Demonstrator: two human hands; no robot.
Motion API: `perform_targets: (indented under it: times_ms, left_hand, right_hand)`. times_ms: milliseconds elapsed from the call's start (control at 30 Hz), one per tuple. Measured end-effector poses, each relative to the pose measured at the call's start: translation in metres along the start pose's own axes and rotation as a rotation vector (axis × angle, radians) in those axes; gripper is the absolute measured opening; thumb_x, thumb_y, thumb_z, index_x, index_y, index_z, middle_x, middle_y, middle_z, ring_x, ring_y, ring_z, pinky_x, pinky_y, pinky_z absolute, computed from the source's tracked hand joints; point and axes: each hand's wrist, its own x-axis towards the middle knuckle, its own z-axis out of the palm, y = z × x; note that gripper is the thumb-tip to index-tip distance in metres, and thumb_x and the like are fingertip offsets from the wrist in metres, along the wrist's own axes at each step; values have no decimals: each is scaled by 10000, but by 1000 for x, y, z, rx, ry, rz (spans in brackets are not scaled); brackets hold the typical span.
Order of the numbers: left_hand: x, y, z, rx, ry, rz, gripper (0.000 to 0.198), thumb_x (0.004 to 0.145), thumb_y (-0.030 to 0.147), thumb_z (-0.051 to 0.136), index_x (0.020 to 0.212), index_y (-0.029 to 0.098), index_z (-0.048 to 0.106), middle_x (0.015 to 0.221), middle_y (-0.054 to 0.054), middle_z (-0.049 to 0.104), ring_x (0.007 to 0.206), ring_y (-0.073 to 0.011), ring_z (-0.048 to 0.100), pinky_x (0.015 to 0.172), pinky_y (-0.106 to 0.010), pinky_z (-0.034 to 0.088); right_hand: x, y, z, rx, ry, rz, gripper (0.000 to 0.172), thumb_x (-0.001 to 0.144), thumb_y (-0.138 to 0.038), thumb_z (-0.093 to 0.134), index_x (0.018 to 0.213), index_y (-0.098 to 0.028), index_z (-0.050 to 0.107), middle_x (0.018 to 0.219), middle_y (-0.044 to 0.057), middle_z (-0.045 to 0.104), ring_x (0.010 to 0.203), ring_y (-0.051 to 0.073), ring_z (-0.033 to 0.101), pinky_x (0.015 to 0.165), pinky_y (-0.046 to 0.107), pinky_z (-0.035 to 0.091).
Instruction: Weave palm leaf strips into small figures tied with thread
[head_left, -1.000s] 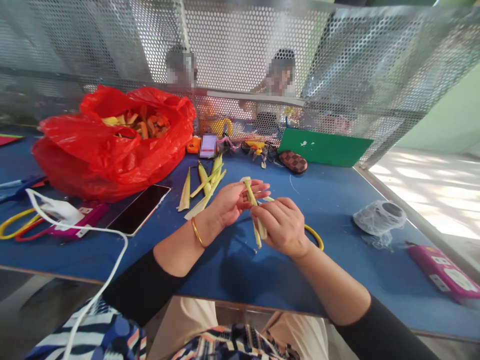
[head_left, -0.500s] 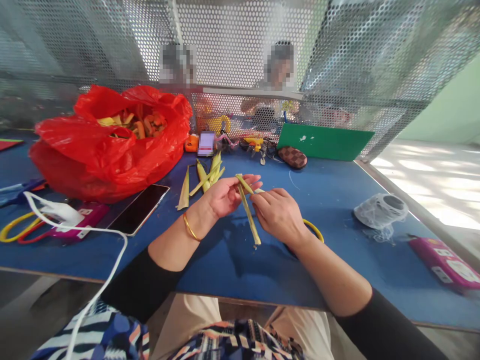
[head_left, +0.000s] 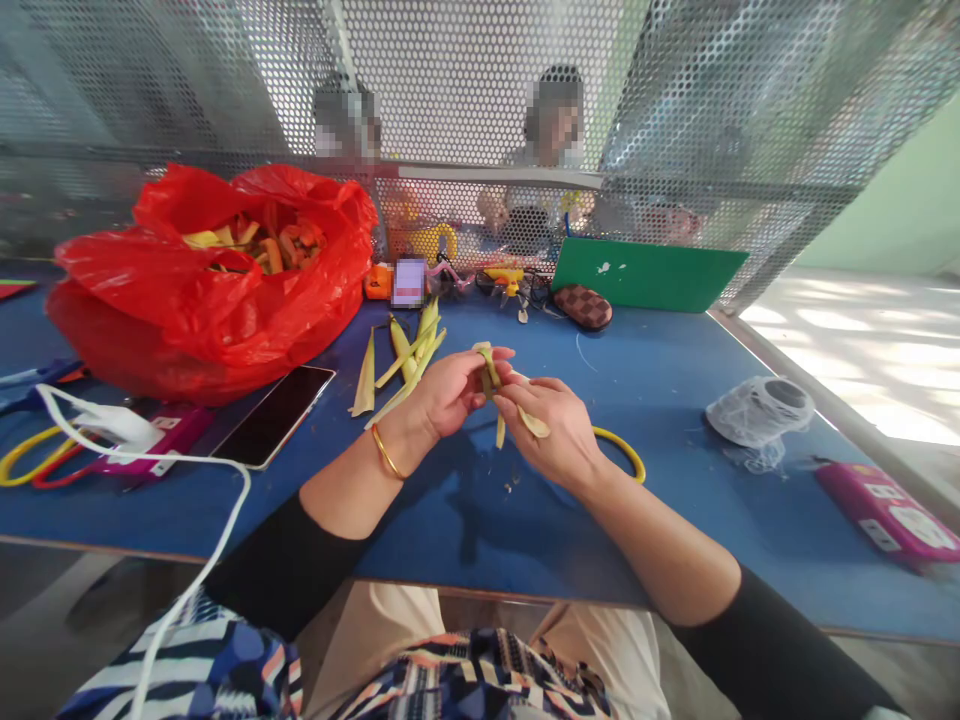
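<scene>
My left hand (head_left: 450, 393) is closed around one end of a pale green-yellow strip of corn husk (head_left: 489, 368), which looks folded or looped at the fingertips. Pinching the same strip from the other side is my right hand (head_left: 551, 425). A loose piece of the husk sticks out over the right fingers, and a short end hangs below. Just beyond my left wrist lie more corn husks (head_left: 405, 360) on the blue table (head_left: 420, 545). A yellow loop handle (head_left: 622, 450) shows from beneath my right hand; the rest of it is hidden.
A large red plastic bag (head_left: 217, 340) with orange and yellow pieces stands back left. Near it lie a phone (head_left: 277, 415), a white cable (head_left: 240, 510) and scissors (head_left: 30, 455). A checked pouch (head_left: 583, 306), green board (head_left: 649, 277), wrapped spool (head_left: 757, 410) and magenta box (head_left: 889, 510) are rightward.
The strip, hanging long and straight before, is now bent round between my fingers, with one piece lying over my right hand. Both hands have drawn closer together.
</scene>
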Motion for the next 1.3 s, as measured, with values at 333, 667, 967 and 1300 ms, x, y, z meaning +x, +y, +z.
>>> perform_targets:
  times_ms: [333,667,967,1300]
  left_hand:
    - [-4,-11,4,185,-66,118,154,860,158,541,790,137,676,693,-53,692,439,-70,528,401,-184,290]
    - [-3,-12,4,-29,-153,112,197,889,136,478,826,144,665,1010,-94,751,451,-61,573,365,-168,337]
    - [-7,-13,1,-37,-373,-57,274,947,194,432,876,126,688,1042,-141,753,548,-121,678,339,-166,297]
    - [-4,-12,0,-66,-404,-33,285,958,172,417,864,104,678,897,-133,768,716,-190,745,390,-166,351]
  right_hand:
    - [10,10,-8,530,237,469,483,938,-514,416,616,-204,597,591,10,518,580,135,470,585,267,355]
    - [14,14,13,1121,226,899,509,723,-676,646,592,-195,544,466,-53,423,435,85,387,453,248,313]
    - [11,6,15,1341,-79,1047,243,795,-371,642,678,-164,596,491,-46,494,439,61,409,415,174,353]
    - [13,19,11,1447,-65,1132,103,794,-271,689,788,-169,674,509,-54,517,409,47,441,395,154,378]
